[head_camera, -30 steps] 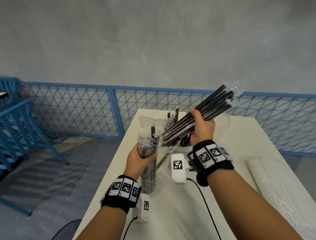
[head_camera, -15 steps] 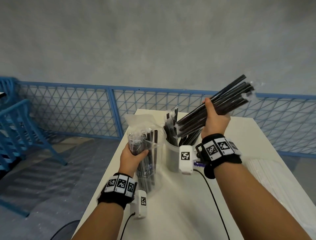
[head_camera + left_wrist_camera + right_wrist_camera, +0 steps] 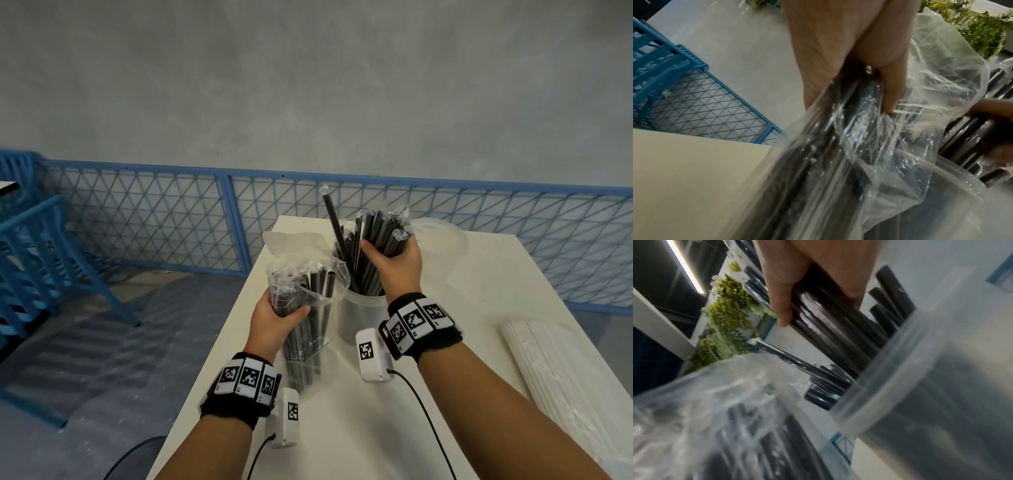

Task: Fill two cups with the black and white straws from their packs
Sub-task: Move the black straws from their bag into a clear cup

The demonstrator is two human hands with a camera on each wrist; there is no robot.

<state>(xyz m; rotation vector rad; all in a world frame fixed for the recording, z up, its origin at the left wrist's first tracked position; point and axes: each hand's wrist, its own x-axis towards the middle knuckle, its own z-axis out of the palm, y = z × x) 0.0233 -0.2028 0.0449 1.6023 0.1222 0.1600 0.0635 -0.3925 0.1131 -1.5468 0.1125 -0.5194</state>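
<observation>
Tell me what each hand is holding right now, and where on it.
The right hand grips a bundle of black straws around its middle, lower ends in the clear plastic cup. The left hand grips the clear plastic straw pack around its upper part.

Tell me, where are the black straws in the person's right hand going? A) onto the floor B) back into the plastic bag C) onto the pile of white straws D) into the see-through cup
D: the right hand grips a bunch of black straws with their lower ends down inside the clear cup, while the left hand holds the plastic bag beside it.
</observation>
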